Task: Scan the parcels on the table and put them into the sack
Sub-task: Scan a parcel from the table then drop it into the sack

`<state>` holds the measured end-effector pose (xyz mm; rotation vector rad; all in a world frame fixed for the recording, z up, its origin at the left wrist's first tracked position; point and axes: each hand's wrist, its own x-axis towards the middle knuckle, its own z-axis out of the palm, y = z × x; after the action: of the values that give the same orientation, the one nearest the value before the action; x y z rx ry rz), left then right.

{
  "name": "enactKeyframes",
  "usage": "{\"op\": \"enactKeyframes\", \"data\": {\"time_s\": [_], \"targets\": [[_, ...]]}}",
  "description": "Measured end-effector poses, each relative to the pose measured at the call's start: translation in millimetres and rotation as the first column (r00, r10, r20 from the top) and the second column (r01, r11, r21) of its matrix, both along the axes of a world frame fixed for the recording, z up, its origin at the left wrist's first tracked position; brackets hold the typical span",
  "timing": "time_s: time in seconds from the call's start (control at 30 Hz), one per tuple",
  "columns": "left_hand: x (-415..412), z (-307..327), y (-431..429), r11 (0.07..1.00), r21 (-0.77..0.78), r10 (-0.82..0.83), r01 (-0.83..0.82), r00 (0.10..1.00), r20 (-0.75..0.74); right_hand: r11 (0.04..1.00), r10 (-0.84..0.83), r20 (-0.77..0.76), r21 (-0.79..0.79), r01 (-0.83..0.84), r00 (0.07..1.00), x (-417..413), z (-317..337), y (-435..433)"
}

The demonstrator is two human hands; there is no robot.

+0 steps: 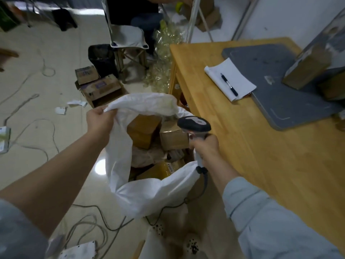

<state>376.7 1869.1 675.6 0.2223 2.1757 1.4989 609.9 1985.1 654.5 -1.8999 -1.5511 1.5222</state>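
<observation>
Gripping the sack (149,193) rim in curled fingers, the left hand (99,118) holds its mouth wide; brown parcels (143,131) lie inside, below those fingers. The right hand (205,144) is clenched round the scanner (194,124) handle, just beside the rim.

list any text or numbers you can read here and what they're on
"E009", as best it reads, in dark characters on the yellow parcel inside the sack; the characters are uncertain.
Purple print on the cardboard boxes on the floor: too blurred to read.
Pale patch on the scanner head: unreadable.
Notepad on the table: no legible writing.
</observation>
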Motion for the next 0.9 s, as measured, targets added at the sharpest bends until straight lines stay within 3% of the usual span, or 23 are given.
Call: {"op": "enactKeyframes", "data": {"time_s": [0.1, 0.17, 0.27, 0.47, 0.57, 0.67, 0.73, 0.8, 0.9], "targets": [[-5, -9, -8, 0.998, -0.003, 0.067, -0.067, 0.995, 0.079, 0.997, 0.019, -0.009, 0.069, -0.018, 1.0, 8, -7, -15], [-7, -29, -23, 0.993, -0.113, 0.052, -0.039, 0.992, 0.115, 0.998, 0.058, 0.086, -0.013, -0.058, 0.995, 15, -27, -23], [-3, -60, -48, 0.95, -0.285, -0.055, 0.124, 0.97, 0.237, 0.974, 0.06, 0.139, -0.224, -0.028, 0.988, 24, -55, -27], [3, -86, -55, 0.852, -0.414, -0.199, 0.319, 0.93, 0.308, 0.97, 0.075, 0.137, -0.241, -0.04, 0.988, 34, -70, -20], [-2, -89, -53, 0.779, -0.572, -0.223, 0.257, 0.966, 0.131, 0.962, 0.226, 0.226, -0.208, -0.18, 0.948, 37, -69, -16], [-21, -82, -51, 0.689, -0.719, -0.241, 0.092, 0.965, -0.107, 0.889, 0.447, 0.493, -0.156, -0.43, 0.746, 39, -55, -8], [-31, -79, -47, 0.661, -0.749, -0.228, 0.047, 0.963, -0.141, 0.857, 0.479, 0.593, -0.154, -0.492, 0.648, 38, -50, -5], [-27, -78, -39, 0.633, -0.773, -0.204, 0.043, 0.972, -0.113, 0.862, 0.486, 0.584, -0.194, -0.469, 0.651, 35, -49, -5], [2, -85, -30, 0.512, -0.859, -0.353, -0.001, 0.911, -0.212, 0.91, 0.413, 0.46, -0.239, -0.338, 0.787, 37, -52, -7]]}}
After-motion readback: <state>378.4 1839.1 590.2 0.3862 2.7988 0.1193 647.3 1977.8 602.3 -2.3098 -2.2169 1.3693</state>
